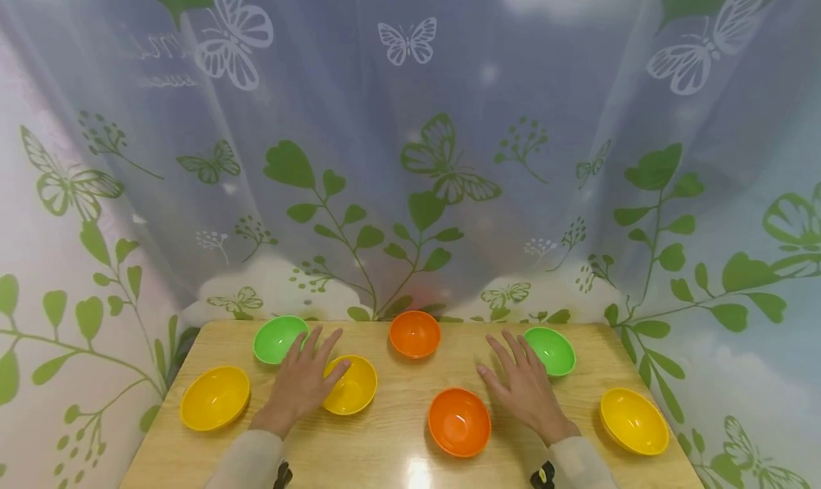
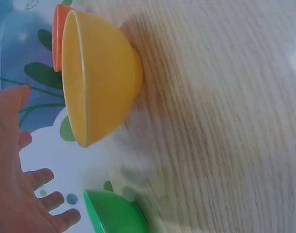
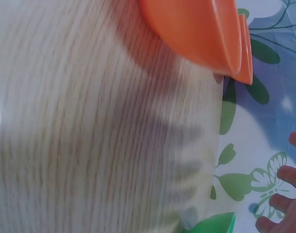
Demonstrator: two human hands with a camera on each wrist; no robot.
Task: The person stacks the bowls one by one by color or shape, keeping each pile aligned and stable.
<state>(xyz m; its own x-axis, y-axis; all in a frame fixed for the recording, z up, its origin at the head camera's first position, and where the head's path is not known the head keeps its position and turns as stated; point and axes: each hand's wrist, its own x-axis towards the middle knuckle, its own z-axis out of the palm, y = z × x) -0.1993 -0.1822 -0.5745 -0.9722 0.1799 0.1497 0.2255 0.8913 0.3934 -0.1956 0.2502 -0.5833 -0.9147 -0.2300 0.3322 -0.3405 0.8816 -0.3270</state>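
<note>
The L hand [image 1: 300, 383] is above the pale wood-grain table [image 1: 378, 450], its fingers nearly straight and well spread; it has hold of nothing, and the left wrist view shows a gap btw it and the nearest rims; just right of it, partly under the thumb in the head view, is the glossy yellow round plastic-looking bowl [image 1: 353, 395]; ahead, partly covered by its fingertips, is the glossy light-green round plastic-looking bowl [image 1: 276, 341]; to its left, apart, is a second yellow bowl [image 1: 214, 398]; the R hand [image 1: 527, 389] is also above the table, fingers extended w/ spaces btw them, and holds nothing; just right of its fingers is a second green bowl [image 1: 553, 351]; to its left, near, is the glossy orange round plastic-looking bowl [image 1: 459, 422]; farther ahead and left is a second orange bowl [image 1: 415, 334]; to its right, well apart, is a third yellow bowl [image 1: 635, 421]; all seven stand upright, hollow side up; I judge them light, rather stiff and prob. not fragile, b/c they look like thin plastic; the smooth outer wall may be slippery, and a push on one side could slide or tip it; the best hold is prob. at the rim, thumb inside, fingers outside.
</note>
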